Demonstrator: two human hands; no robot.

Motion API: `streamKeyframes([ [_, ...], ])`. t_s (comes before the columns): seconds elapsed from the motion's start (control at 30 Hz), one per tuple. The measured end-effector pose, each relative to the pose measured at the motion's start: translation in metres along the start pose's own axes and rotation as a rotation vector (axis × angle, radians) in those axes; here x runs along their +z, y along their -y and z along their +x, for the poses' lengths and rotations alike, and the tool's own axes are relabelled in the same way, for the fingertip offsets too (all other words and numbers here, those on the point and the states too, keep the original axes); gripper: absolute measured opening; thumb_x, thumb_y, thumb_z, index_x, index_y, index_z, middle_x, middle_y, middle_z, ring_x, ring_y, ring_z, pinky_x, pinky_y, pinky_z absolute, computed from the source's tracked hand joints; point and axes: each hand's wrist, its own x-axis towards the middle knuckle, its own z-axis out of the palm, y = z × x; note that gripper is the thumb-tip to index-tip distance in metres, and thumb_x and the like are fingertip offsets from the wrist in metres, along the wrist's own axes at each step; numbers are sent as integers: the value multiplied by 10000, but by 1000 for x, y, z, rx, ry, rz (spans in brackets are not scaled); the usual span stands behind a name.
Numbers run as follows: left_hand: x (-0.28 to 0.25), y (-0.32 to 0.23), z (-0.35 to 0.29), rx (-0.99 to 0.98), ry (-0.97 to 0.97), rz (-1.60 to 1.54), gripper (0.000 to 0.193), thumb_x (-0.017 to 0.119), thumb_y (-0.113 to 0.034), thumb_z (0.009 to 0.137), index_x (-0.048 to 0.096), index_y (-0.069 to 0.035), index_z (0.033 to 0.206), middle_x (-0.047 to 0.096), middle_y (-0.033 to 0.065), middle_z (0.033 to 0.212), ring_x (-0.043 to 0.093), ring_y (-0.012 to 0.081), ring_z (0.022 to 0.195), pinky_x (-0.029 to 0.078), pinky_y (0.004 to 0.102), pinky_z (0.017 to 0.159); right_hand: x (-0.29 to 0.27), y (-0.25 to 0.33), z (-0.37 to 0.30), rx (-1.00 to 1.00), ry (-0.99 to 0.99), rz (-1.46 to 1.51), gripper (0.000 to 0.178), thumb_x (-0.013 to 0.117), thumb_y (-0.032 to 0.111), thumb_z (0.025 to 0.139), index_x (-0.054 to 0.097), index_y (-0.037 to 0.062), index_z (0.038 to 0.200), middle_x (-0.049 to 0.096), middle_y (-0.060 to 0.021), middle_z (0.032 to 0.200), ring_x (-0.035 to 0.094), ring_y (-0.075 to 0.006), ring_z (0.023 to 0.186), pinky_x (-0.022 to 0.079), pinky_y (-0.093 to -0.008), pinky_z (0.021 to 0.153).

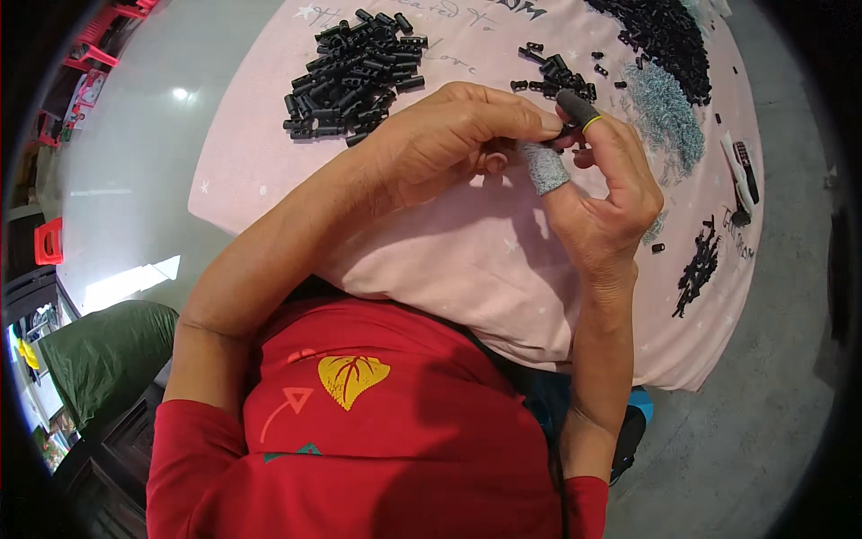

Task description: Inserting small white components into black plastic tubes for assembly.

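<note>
Over the pink cloth my two hands meet at a small black plastic piece [565, 133], mostly hidden by the fingers. My left hand [440, 135] is closed, its thumb and forefinger pinching the piece from the left. From the right, my right hand [611, 202] closes on the same piece with thumb and forefinger. A grey fabric finger sleeve [544, 168] covers the right thumb, and a black finger sleeve [576, 107] covers the right forefinger. Just beyond the fingers lies a small group of black tube-shaped pieces [561, 74]. Left of it is a larger heap of black tubes [355, 76].
The pink cloth [260, 171] covers the table. At the far right are a big heap of small black parts [669, 40] and a pile of silvery, spring-like bits [669, 112]. Thin black pieces [698, 269] and a black-handled tool [745, 175] lie near the right edge.
</note>
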Motion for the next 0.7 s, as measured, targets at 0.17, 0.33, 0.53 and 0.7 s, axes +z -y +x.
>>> streamKeyframes([
  [0.17, -1, 1, 0, -10, 0, -6, 291, 700, -272, 974, 749, -36, 1136, 741, -6, 1003, 588, 42, 771, 448, 181, 656, 2, -3, -2, 28, 18, 3, 392, 783, -19, 675, 730, -3, 1063, 718, -107, 933, 680, -247, 809, 563, -334, 733],
  [0.33, 3, 0, -2, -27, -6, -43, 306, 689, -277, 988, 744, -29, 1158, 732, -7, 985, 585, 43, 752, 457, 186, 645, -1, -3, -3, 30, -23, 22, 377, 768, -37, 675, 730, -6, 1049, 724, -122, 955, 684, -257, 817, 566, -336, 738],
  [0.53, 2, 5, -1, -11, -7, -9, 308, 674, -259, 1001, 734, -15, 1178, 724, -5, 968, 596, 48, 734, 485, 190, 652, -4, -4, -4, -26, -27, 1, 407, 747, -41, 670, 730, -20, 1076, 718, -138, 952, 679, -277, 805, 568, -343, 730],
  [0.7, 4, 2, -5, 15, 0, 35, 299, 687, -243, 998, 736, -5, 1173, 727, 7, 968, 614, 51, 771, 494, 190, 672, -4, -7, -6, -82, -25, -16, 409, 715, -56, 657, 720, -43, 1066, 715, -152, 955, 678, -287, 804, 565, -347, 717],
])
